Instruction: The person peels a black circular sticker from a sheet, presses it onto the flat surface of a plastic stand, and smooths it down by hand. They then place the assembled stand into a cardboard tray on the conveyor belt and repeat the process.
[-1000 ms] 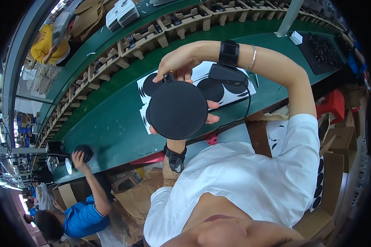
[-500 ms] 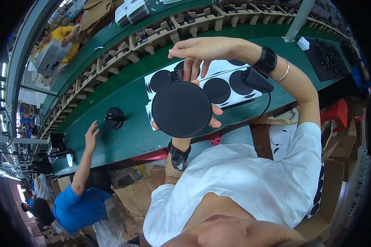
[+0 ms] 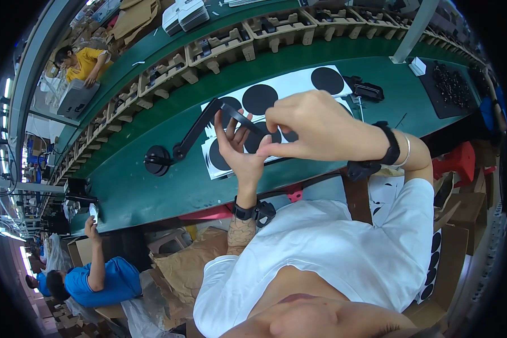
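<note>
My left hand (image 3: 241, 160) is palm up, fingers curved around the round plate of a black jointed stand (image 3: 198, 128). The plate is tilted, showing almost edge-on. From it the stand's arm slopes down left to the round black base (image 3: 158, 160) on the bench; whether arm and base are joined, I cannot tell. Bent over the plate's near edge is my right hand (image 3: 310, 127), thumb and fingers closed; anything pinched there is hidden. Beneath both hands lie white sheets (image 3: 298, 79) with large black round pieces (image 3: 260, 99).
Moulded brown trays (image 3: 279, 28) with black parts line the far side of the green bench (image 3: 129, 194). A dark mat with small black parts (image 3: 452, 87) lies at right. People in blue (image 3: 104, 281) and yellow (image 3: 87, 65) are at left. A red stool (image 3: 456, 163) stands right.
The round plate has turned from facing up to nearly edge-on, and the stand's arm now shows. My right hand has come down to its edge. The person in blue has moved a hand down-left.
</note>
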Available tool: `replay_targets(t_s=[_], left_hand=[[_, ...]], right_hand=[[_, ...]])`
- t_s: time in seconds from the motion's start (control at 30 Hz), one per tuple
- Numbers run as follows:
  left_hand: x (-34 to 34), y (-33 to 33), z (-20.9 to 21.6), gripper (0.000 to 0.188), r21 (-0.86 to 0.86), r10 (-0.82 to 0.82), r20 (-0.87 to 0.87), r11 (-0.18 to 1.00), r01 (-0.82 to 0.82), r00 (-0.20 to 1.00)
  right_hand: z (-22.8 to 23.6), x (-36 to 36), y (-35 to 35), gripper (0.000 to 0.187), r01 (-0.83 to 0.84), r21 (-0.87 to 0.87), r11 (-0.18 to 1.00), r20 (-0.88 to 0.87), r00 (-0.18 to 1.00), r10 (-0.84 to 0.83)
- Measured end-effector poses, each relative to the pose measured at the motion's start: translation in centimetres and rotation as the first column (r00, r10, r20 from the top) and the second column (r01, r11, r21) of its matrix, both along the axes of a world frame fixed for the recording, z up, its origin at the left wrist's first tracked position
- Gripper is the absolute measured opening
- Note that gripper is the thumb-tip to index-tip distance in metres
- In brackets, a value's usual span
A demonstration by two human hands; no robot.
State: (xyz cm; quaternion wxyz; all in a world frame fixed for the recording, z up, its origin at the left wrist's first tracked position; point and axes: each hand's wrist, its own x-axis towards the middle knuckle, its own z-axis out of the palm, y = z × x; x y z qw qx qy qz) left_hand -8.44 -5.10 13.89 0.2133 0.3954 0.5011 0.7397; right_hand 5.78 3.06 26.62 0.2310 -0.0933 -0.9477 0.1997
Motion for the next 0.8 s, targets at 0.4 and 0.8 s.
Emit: replay_targets(t_s=[0.4, 0.8], left_hand=[[-2.2, -1.2, -0.4, 0.101, -0.005, 0.255, -0.182, 0.966, -0.260, 0.950], [-11.4, -2.2, -1.3, 0.095, -0.158, 0.195, -0.016, 0.968, -0.195, 0.981]], right_hand=[[-2.7, -4.8, -0.4, 0.027, 0.054, 0.180, 0.982, 0.011, 0.998, -0.057], [-2.8, -21.0, 7.3, 0.030, 0.022, -0.133, 0.991, 0.140, 0.990, -0.003]])
